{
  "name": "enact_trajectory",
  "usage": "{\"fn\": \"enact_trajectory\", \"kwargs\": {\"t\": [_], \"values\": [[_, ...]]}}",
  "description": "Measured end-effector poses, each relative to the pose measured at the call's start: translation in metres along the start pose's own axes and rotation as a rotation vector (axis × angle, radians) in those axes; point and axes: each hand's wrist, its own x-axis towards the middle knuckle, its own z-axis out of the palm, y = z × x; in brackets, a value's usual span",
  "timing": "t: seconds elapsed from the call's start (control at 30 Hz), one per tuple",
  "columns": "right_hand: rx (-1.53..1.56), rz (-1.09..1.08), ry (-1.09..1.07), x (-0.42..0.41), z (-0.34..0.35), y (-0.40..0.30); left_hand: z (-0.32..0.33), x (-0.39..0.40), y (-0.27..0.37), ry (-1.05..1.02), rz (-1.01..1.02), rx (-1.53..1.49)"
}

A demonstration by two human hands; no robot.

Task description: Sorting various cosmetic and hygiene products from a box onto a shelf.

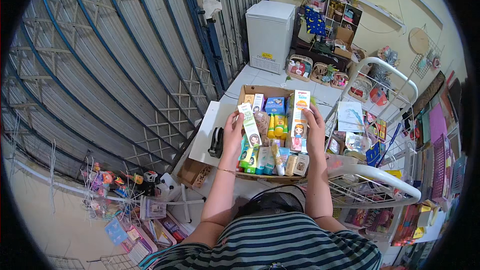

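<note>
My left hand grips a slim white-and-green Pigeon carton, tilted, with a cartoon girl at its lower end. In my right hand is a longer white-and-orange Pigeon carton, held nearly upright with its printed face towards me. Both cartons are above an open cardboard box packed with toiletries. Inside it are yellow tubes, a blue carton, green-and-yellow bottles, teal-and-white tubes and a small white box. My hands and the cartons hide part of the contents.
A black tape dispenser sits on a white tabletop to the left. A white wire rack stands close on the right, loaded with goods. Beyond are a white chest freezer and wicker baskets. A folding metal gate lines the left.
</note>
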Motion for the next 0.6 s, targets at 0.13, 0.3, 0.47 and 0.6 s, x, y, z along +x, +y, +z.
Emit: {"fn": "enact_trajectory", "kwargs": {"t": [0.13,0.3,0.47,0.6], "values": [[0.006,-0.012,0.001,0.009,0.004,0.003,-0.013,0.023,0.001,-0.042,0.009,0.011],[-0.146,0.068,0.017,0.01,0.009,0.011,-0.022,0.033,0.01,-0.108,-0.094,0.062],[-0.141,0.102,0.033,0.009,0.019,0.012,-0.041,0.046,0.016,-0.06,-0.172,0.08],[-0.15,0.043,0.081,0.014,0.02,0.018,-0.055,0.055,0.026,-0.003,-0.136,0.086]]}}
